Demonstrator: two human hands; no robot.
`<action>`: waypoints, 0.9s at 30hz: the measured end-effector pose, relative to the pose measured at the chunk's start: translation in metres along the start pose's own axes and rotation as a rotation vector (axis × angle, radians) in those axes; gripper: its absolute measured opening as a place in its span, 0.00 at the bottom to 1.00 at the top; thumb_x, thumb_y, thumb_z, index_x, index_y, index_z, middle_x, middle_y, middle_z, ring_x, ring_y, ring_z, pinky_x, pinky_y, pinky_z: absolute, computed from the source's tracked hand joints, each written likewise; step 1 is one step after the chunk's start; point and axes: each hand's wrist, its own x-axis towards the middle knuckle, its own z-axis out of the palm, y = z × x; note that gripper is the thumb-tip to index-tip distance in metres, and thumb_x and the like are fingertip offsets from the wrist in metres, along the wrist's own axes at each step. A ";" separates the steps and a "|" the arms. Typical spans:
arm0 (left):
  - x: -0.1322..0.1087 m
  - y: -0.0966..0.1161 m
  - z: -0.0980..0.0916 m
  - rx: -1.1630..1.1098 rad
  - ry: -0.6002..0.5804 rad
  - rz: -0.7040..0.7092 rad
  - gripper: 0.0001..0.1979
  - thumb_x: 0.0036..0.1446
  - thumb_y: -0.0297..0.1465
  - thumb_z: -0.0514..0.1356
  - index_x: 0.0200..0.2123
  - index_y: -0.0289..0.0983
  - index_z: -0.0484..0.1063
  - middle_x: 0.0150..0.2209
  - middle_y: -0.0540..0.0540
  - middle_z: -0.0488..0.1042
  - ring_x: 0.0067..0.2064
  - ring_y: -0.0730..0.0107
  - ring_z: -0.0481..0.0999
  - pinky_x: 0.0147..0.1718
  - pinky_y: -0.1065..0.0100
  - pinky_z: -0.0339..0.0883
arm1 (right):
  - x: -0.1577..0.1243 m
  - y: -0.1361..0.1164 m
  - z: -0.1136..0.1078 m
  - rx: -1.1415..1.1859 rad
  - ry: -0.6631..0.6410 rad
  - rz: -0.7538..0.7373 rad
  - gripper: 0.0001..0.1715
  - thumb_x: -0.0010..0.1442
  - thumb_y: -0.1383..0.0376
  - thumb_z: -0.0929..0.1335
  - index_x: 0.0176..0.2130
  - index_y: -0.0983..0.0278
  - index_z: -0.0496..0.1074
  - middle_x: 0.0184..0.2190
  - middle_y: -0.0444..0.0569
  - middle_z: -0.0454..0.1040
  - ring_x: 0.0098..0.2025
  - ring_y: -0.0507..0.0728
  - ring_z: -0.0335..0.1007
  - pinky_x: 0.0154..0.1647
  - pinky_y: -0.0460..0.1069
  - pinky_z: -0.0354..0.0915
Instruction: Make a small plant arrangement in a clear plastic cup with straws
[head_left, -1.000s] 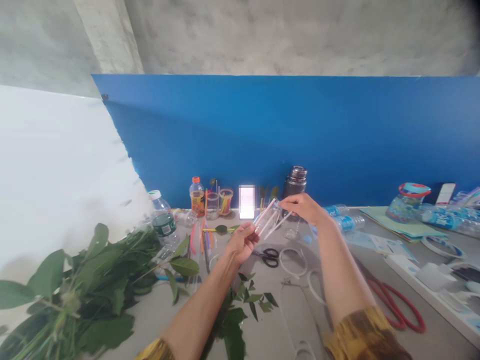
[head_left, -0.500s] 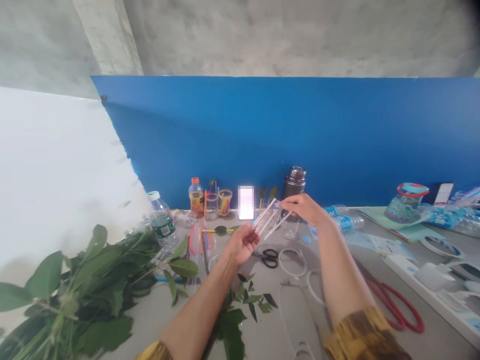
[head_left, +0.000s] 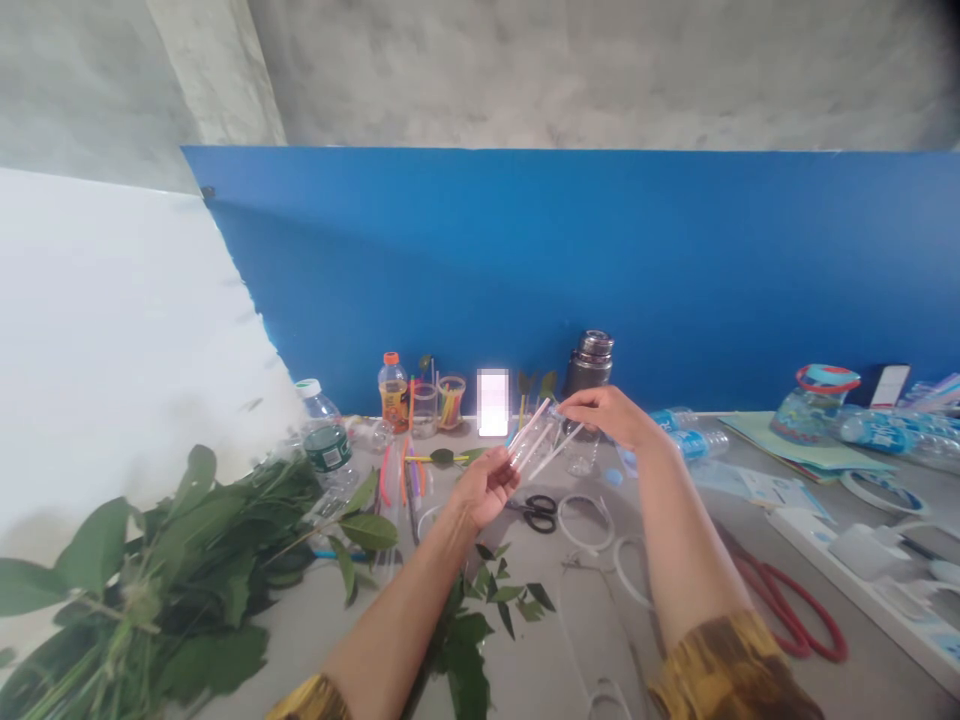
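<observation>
Loose green leaves (head_left: 487, 605) lie nearest me, with black-handled scissors (head_left: 535, 514) just beyond on the table. My left hand (head_left: 486, 488) grips a clear plastic piece (head_left: 537, 447) holding white straws (head_left: 532, 430); my right hand (head_left: 609, 416) pinches its far end. Straws are in; nothing looks fixed yet. A steel flask (head_left: 587, 367) stands behind.
</observation>
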 end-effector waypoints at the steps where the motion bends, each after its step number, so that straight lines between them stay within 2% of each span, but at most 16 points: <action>1: -0.001 0.000 0.000 -0.008 0.014 -0.013 0.04 0.56 0.19 0.64 0.31 0.33 0.73 0.25 0.47 0.75 0.26 0.73 0.75 0.30 0.70 0.73 | 0.000 0.000 0.000 -0.017 0.010 0.005 0.20 0.51 0.54 0.73 0.39 0.65 0.84 0.24 0.46 0.74 0.25 0.50 0.58 0.27 0.47 0.55; 3: -0.002 0.002 0.001 -0.026 0.034 -0.057 0.02 0.58 0.22 0.62 0.32 0.32 0.73 0.26 0.45 0.76 0.26 0.71 0.76 0.30 0.68 0.73 | 0.002 0.002 0.001 -0.028 0.015 0.012 0.20 0.51 0.54 0.73 0.39 0.65 0.84 0.26 0.47 0.75 0.26 0.51 0.58 0.27 0.47 0.55; 6: -0.004 0.003 0.003 -0.028 0.003 -0.088 0.03 0.59 0.26 0.62 0.33 0.32 0.73 0.28 0.43 0.77 0.28 0.68 0.77 0.30 0.66 0.73 | 0.005 0.005 0.002 -0.018 0.010 0.021 0.20 0.51 0.54 0.73 0.38 0.65 0.84 0.27 0.48 0.77 0.26 0.51 0.60 0.27 0.47 0.56; 8: -0.004 0.001 0.003 -0.018 -0.009 -0.059 0.02 0.57 0.25 0.64 0.34 0.33 0.73 0.28 0.44 0.77 0.28 0.69 0.77 0.31 0.68 0.73 | 0.006 0.005 0.004 -0.016 0.007 0.017 0.20 0.51 0.54 0.73 0.38 0.65 0.84 0.27 0.48 0.78 0.27 0.52 0.62 0.28 0.47 0.57; 10: -0.004 -0.001 0.003 0.002 -0.010 -0.017 0.06 0.54 0.21 0.65 0.34 0.34 0.72 0.27 0.47 0.76 0.27 0.72 0.76 0.30 0.70 0.72 | 0.006 0.004 0.006 -0.029 -0.001 0.009 0.21 0.53 0.53 0.72 0.39 0.65 0.84 0.28 0.49 0.78 0.28 0.53 0.65 0.29 0.48 0.59; 12: -0.003 -0.002 0.003 0.013 -0.004 0.023 0.10 0.53 0.19 0.66 0.35 0.35 0.70 0.26 0.50 0.75 0.26 0.73 0.75 0.29 0.71 0.70 | 0.005 0.003 0.008 -0.053 -0.004 -0.015 0.20 0.56 0.53 0.71 0.39 0.65 0.84 0.30 0.49 0.80 0.31 0.55 0.69 0.33 0.49 0.62; 15: -0.002 -0.004 0.002 0.022 0.009 0.057 0.11 0.52 0.18 0.66 0.35 0.36 0.70 0.26 0.50 0.75 0.27 0.74 0.75 0.29 0.71 0.70 | 0.007 0.003 0.012 -0.096 0.023 -0.079 0.18 0.57 0.53 0.71 0.37 0.63 0.83 0.39 0.51 0.82 0.41 0.60 0.73 0.44 0.52 0.65; 18: -0.002 -0.006 0.001 0.033 -0.026 0.074 0.11 0.50 0.19 0.68 0.35 0.36 0.70 0.26 0.50 0.74 0.27 0.73 0.76 0.31 0.71 0.70 | 0.012 0.004 0.018 -0.120 0.067 -0.103 0.16 0.54 0.54 0.73 0.34 0.63 0.83 0.47 0.53 0.80 0.47 0.63 0.74 0.51 0.54 0.65; 21: -0.002 -0.006 0.002 0.009 -0.049 0.065 0.09 0.51 0.21 0.68 0.33 0.35 0.71 0.29 0.48 0.77 0.30 0.72 0.77 0.33 0.70 0.71 | 0.015 0.004 0.023 -0.131 0.104 -0.108 0.13 0.53 0.56 0.73 0.32 0.63 0.83 0.50 0.54 0.79 0.50 0.64 0.74 0.55 0.56 0.64; 24: -0.002 -0.007 0.004 -0.010 -0.047 0.055 0.08 0.53 0.23 0.67 0.34 0.34 0.71 0.33 0.45 0.79 0.33 0.70 0.79 0.34 0.69 0.72 | 0.015 0.001 0.028 -0.139 0.119 -0.106 0.12 0.53 0.57 0.72 0.31 0.64 0.82 0.52 0.54 0.78 0.50 0.64 0.74 0.55 0.56 0.64; 27: -0.002 -0.007 0.004 0.005 -0.059 0.076 0.11 0.52 0.22 0.68 0.37 0.35 0.71 0.32 0.47 0.79 0.32 0.70 0.79 0.32 0.69 0.71 | 0.014 -0.002 0.032 -0.154 0.099 -0.122 0.13 0.54 0.57 0.72 0.31 0.64 0.82 0.53 0.55 0.77 0.49 0.64 0.75 0.53 0.55 0.66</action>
